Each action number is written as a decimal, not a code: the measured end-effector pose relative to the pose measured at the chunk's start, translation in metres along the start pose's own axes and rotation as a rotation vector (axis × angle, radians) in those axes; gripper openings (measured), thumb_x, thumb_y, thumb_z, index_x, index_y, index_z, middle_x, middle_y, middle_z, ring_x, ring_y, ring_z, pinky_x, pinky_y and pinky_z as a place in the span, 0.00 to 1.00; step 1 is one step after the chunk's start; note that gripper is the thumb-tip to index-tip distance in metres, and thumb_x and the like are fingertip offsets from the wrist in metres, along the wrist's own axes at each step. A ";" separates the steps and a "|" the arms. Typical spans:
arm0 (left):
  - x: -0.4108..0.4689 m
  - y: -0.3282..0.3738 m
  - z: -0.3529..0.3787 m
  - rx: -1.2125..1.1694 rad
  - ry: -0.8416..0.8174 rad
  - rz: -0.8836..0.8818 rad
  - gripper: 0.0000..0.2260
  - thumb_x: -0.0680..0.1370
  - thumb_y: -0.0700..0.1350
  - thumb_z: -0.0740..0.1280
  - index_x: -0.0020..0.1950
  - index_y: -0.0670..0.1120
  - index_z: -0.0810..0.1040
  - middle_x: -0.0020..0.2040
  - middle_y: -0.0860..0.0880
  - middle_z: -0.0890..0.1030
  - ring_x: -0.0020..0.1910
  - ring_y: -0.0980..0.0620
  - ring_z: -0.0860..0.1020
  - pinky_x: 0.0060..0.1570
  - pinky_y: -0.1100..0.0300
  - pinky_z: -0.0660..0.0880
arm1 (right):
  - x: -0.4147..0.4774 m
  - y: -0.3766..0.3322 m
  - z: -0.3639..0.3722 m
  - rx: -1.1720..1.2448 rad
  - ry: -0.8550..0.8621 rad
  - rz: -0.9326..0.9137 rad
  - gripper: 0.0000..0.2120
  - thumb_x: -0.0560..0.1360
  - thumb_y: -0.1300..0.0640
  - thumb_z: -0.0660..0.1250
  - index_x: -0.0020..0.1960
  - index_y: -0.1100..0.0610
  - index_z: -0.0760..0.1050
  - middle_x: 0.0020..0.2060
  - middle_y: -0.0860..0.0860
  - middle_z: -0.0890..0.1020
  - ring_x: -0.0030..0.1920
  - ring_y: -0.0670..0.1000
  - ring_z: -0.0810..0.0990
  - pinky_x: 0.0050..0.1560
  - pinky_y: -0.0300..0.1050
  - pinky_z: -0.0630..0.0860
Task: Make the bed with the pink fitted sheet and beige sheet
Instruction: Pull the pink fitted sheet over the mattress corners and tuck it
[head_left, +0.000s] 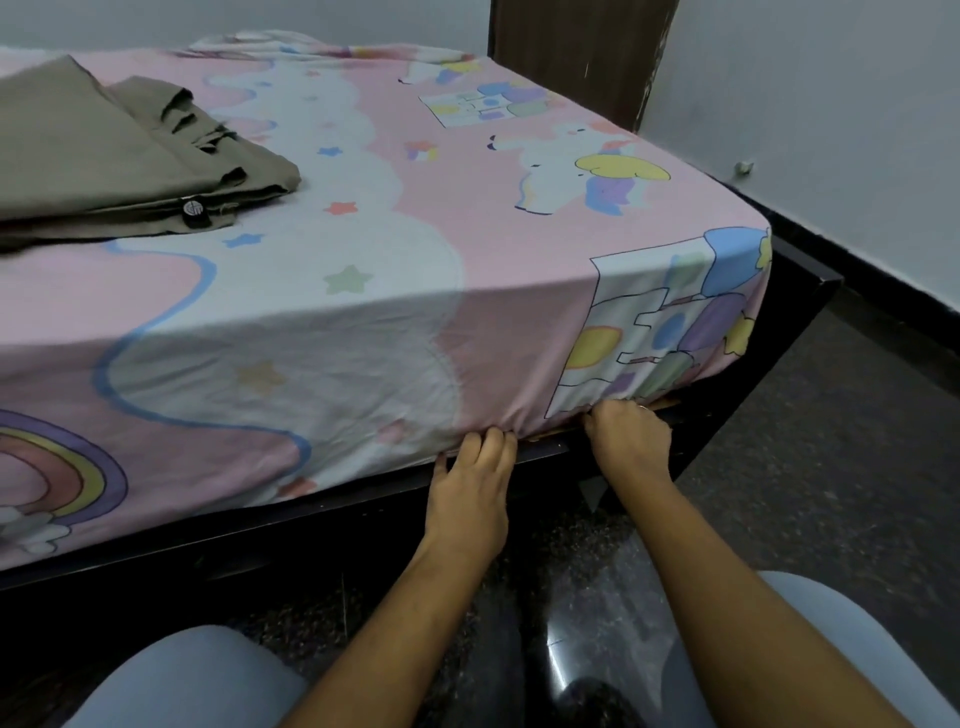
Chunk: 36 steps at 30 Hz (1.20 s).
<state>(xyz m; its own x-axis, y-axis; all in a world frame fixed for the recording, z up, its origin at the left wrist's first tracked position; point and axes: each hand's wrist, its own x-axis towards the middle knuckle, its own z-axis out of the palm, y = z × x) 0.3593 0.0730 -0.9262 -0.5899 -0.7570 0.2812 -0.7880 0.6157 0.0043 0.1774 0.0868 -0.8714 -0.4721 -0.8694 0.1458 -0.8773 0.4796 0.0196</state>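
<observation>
Pink fitted sheet (395, 156) covers the mattress, left hand (470, 493) and right hand (628, 441) both pinching its bottom hem to tuck near the corner, beige sheet (104, 156) folded on top, probably spread next.

beige sheet (104, 156) on fitted sheet (415, 260), far left | hands at near edge

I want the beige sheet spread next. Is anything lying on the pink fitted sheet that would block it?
Nothing visible does. The beige sheet itself lies folded on the pink fitted sheet, far from both hands; the left hand and right hand are at the sheet's lower edge.
</observation>
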 end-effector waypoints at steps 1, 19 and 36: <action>0.000 0.001 -0.009 -0.013 -0.034 -0.010 0.40 0.60 0.53 0.76 0.68 0.45 0.65 0.59 0.49 0.65 0.56 0.49 0.66 0.52 0.49 0.77 | -0.003 -0.003 -0.008 0.007 -0.005 0.007 0.10 0.78 0.56 0.61 0.49 0.60 0.78 0.48 0.57 0.82 0.49 0.59 0.81 0.42 0.46 0.71; 0.142 -0.151 -0.186 -0.242 -0.141 -0.446 0.19 0.76 0.49 0.56 0.66 0.51 0.69 0.65 0.47 0.74 0.64 0.43 0.71 0.63 0.43 0.67 | 0.080 -0.166 -0.174 0.385 -0.120 -0.758 0.22 0.84 0.49 0.46 0.77 0.51 0.57 0.76 0.53 0.59 0.76 0.52 0.56 0.74 0.52 0.54; 0.192 -0.164 -0.176 -0.195 -0.360 -0.381 0.25 0.82 0.58 0.45 0.78 0.55 0.46 0.78 0.54 0.44 0.77 0.51 0.43 0.73 0.45 0.42 | 0.181 -0.114 -0.160 0.158 -0.334 -0.574 0.25 0.80 0.36 0.43 0.76 0.37 0.48 0.77 0.41 0.49 0.77 0.47 0.47 0.75 0.55 0.43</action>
<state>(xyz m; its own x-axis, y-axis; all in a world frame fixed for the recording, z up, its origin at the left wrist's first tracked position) 0.4067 -0.1351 -0.7040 -0.3198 -0.9398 -0.1203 -0.9301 0.2872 0.2290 0.2061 -0.1066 -0.6890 0.0923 -0.9831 -0.1578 -0.9869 -0.0693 -0.1456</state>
